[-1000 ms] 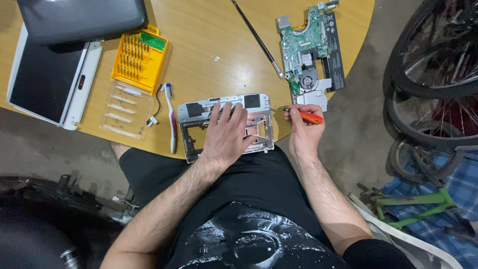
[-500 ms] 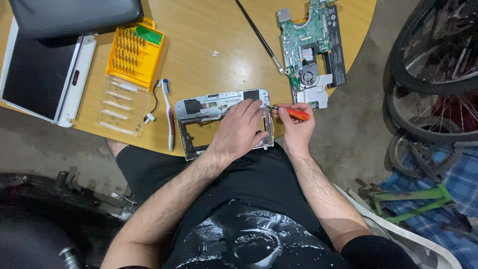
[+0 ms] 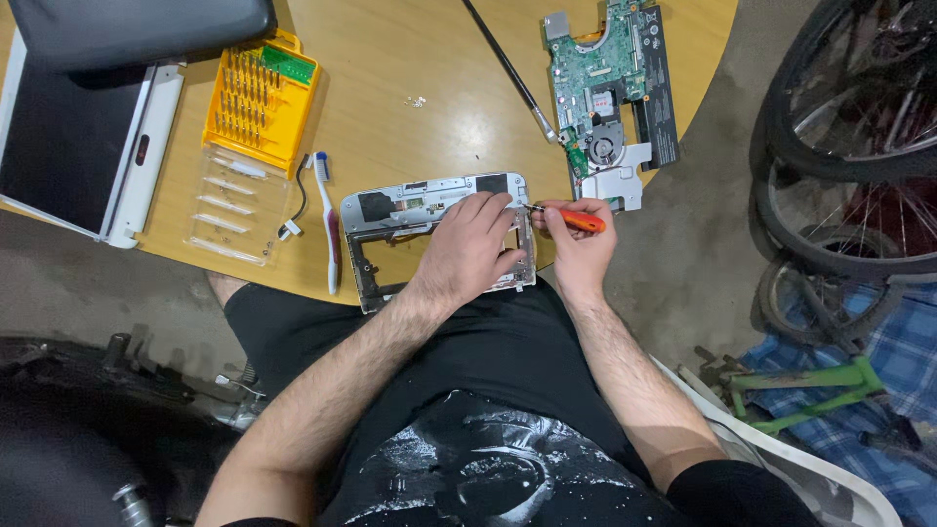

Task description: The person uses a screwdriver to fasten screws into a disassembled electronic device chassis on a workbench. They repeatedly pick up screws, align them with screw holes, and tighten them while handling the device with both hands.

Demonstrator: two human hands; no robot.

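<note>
In the head view, our left hand (image 3: 468,249) has slid rightward and presses flat, fingers spread, on the silver laptop frame (image 3: 390,210) at the bench (image 3: 410,59) edge. Our right hand (image 3: 576,239), clamped on the orange screwdriver (image 3: 578,220), has now brought its tip to the frame's right corner.

Plastic, bare metal and smooth wood on the bench

The laptop frame (image 3: 439,239) looked like matt silver plastic with dull metal patches; the screwdriver (image 3: 576,220) had a glossy orange plastic handle and a thin steel shaft. The table (image 3: 410,78) was smooth, satin-finished wood. The bit case (image 3: 256,93) was yellow plastic with a clear lid, the circuit board (image 3: 610,83) matt green.
</note>
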